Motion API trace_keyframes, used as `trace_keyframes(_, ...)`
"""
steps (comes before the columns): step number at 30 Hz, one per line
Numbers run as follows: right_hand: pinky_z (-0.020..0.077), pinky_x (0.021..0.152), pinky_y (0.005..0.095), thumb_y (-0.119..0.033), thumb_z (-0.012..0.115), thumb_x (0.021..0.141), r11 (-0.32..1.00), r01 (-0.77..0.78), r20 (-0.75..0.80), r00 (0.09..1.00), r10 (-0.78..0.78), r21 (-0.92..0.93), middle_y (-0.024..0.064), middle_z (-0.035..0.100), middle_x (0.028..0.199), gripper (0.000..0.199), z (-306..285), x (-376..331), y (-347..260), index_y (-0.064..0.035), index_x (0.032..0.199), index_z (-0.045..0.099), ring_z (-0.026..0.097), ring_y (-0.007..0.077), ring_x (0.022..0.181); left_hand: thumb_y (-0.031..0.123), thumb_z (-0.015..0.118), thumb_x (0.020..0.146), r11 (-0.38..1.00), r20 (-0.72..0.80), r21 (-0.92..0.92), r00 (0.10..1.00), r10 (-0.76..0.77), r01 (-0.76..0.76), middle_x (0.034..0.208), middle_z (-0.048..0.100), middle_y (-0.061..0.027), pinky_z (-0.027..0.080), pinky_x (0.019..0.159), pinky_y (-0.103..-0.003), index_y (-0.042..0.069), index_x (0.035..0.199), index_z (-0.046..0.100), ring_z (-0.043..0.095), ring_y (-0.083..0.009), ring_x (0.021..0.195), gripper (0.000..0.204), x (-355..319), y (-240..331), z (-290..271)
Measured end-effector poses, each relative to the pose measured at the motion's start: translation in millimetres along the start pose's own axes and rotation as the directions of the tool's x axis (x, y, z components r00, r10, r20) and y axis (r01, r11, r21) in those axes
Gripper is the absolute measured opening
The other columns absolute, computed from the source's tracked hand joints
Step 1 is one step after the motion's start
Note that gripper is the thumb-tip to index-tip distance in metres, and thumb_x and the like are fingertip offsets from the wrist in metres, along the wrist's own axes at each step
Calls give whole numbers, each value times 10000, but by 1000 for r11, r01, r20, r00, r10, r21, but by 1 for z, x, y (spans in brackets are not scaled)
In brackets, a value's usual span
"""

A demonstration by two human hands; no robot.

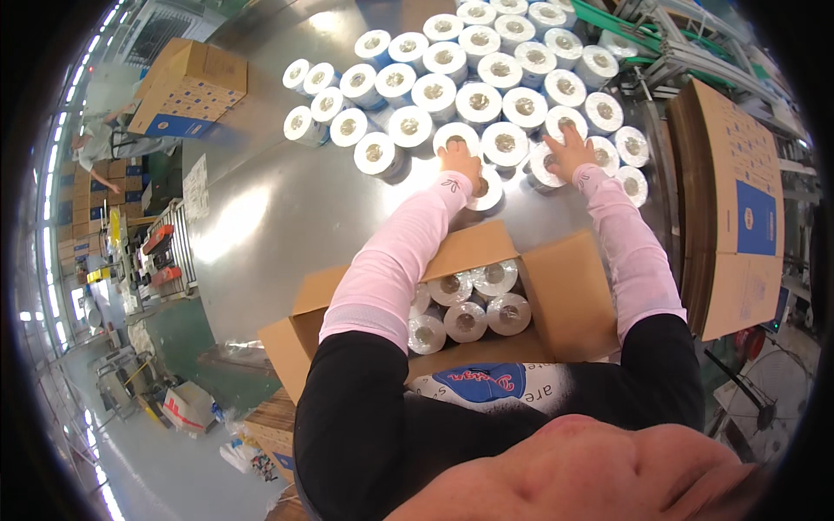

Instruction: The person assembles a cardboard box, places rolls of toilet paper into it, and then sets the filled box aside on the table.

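Observation:
My left hand (461, 162) is closed on a wrapped white paper roll (457, 135), its fingers over the core at the top. Another roll (486, 193) stands just below that hand, partly hidden by it. My right hand (570, 155) lies with fingers apart over two neighbouring rolls, one near roll (539, 170) and one farther roll (565, 119). In front of my body stands an opened cardboard box (569, 295) holding several wrapped rolls (466, 321) with their ends upward.
Many upright rolls (478, 102) cover the far part of the metal table (287, 217). Flattened cartons (725, 208) stack at the right. A carton (191, 91) stands at the far left, near another person (104, 143). Green-edged machinery (643, 30) stands back right.

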State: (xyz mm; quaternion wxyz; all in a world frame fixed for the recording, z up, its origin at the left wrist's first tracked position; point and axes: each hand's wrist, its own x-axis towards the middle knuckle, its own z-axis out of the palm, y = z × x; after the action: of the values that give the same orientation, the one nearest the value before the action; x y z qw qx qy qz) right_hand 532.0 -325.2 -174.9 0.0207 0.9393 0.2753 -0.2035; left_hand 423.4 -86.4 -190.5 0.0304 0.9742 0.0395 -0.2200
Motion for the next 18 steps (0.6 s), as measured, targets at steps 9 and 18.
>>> trace_keyframes(9,402,956,451,-418,653,818,999,18,-19,1000,-17,31,163,594,1118,377,13,-9,-33,-163,1093,681,529,309,1120,520,721,645,872,-13,-462,983,-186,159,1008,681,-138,504,869,-352,117,1054,681,653,-279,949,575,-44,-70,-50)
trace_keyframes(18,490,851,373,-307,678,802,113,289,-252,932,-262,951,94,607,1012,386,-114,-91,-41,-79,1113,660,586,257,1003,169,710,767,-197,-328,-934,935,137,-299,1067,637,-107,480,859,-314,58,1077,646,601,-215,992,335,-316,-179,-114)
